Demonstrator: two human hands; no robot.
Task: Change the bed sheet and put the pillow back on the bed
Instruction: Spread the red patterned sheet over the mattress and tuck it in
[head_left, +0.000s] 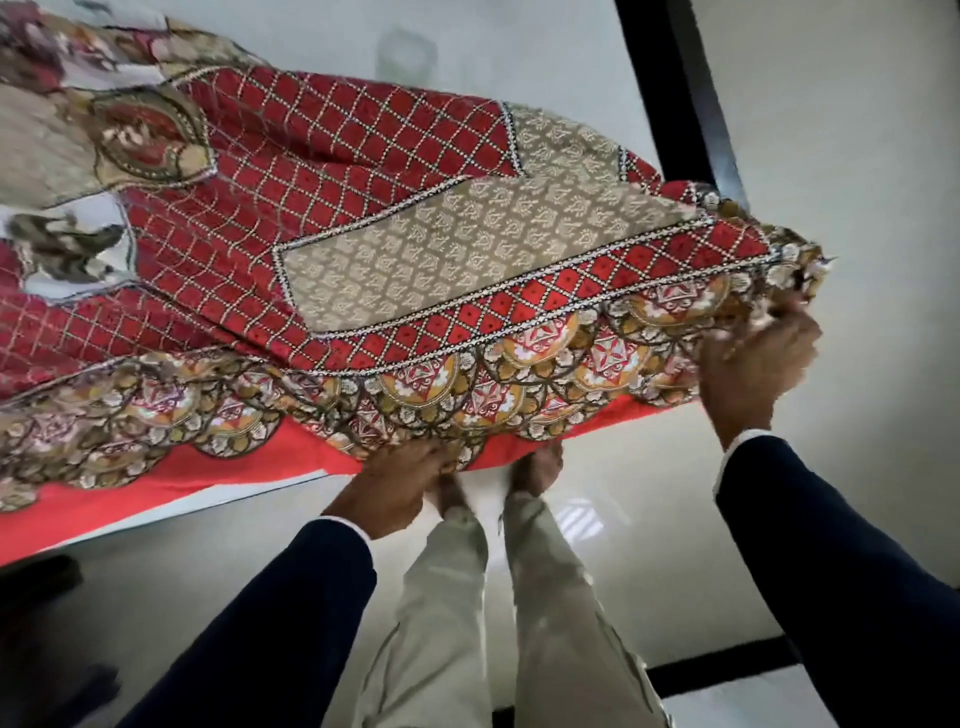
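Sheet (415, 249) looked soft, light, drapey; right hand (753, 364) clamped its 3 o'clock corner, left hand (400, 478) gripped the 6 o'clock hem, best hold points.

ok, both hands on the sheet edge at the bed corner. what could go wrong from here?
1. The right hand grips only a bunched corner of the patterned sheet; a hard pull might slip it loose.
2. The left hand holds the hem near the person's feet, so slack cloth could get stepped on.
3. Wrinkles across the sheet may stay if tucked now.
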